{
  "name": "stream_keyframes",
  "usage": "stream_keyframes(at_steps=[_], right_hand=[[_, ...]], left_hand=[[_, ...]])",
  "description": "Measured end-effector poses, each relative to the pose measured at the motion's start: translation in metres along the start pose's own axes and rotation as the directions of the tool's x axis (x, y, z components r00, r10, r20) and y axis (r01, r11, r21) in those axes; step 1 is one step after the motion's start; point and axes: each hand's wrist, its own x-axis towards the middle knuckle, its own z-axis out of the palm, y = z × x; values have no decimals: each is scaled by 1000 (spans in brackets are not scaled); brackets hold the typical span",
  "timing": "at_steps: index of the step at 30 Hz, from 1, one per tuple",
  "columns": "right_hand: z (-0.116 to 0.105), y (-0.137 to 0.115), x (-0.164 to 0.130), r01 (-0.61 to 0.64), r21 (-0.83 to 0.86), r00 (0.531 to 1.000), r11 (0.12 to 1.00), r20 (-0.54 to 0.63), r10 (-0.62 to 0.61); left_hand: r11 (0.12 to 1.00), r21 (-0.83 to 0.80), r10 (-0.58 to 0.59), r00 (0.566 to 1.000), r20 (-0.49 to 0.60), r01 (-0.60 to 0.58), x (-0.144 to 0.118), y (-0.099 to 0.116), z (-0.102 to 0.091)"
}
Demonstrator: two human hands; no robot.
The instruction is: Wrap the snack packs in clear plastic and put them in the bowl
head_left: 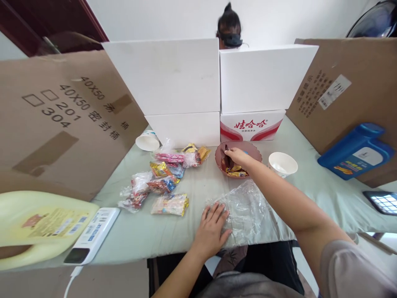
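Observation:
My right hand reaches over a brown scalloped bowl, its fingers pinched on a dark brown packet, perhaps a wrapped snack. Yellow-gold wrapped pieces lie in the bowl's near side. Flat on the table, my left hand rests with fingers spread at the left edge of a crumpled clear plastic bag. Left of the bowl lies a loose group of wrapped snacks: a pink packet, a pale packet with a yellow end, and several others.
Paper cups stand at left and right. White boxes and cardboard panels wall the table. A blue bottle, phone, yellow jug and white power bank sit at the sides. Behind sits another person.

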Motion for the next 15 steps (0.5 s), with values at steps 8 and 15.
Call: stream_keyframes(at_steps=[8,15], right_hand=[[20,12,-2,77,-351,997,933,50,-64],[23,8,-27,130,-481,989,867,0,-148]], left_hand=[[999,-32,-27,999,-22,27,1,1,1],[998,-58,-41,999,-18,40,1,2,0]])
